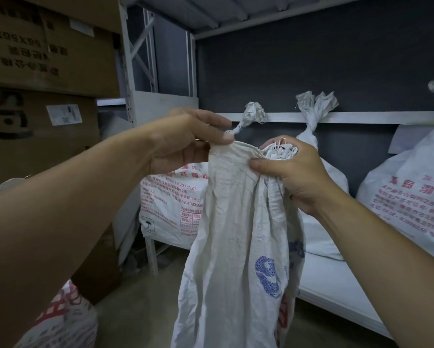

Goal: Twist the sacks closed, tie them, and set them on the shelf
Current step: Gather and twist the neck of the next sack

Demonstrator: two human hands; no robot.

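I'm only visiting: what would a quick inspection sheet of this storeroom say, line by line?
Surface: white shelf, low, bearing tied sacks.
Job's things: held sack, mouth gathered, not yet tied; tied sacks stand on the shelf.
Clutter: another printed sack low at left.
Grippers: left hand pinches the mouth's edge; right hand grips the gathered neck.
Cables: nothing seen.
Surroundings: cardboard boxes stacked at left; dark wall behind.

I stood facing a white metal shelf [336, 290] set against a dark grey wall [311, 71], its ribbed upper deck [198, 13] overhead, brown cardboard boxes [47, 59] stacked at my left, a dull brownish floor [140, 310] below, and the light was dim throughout.
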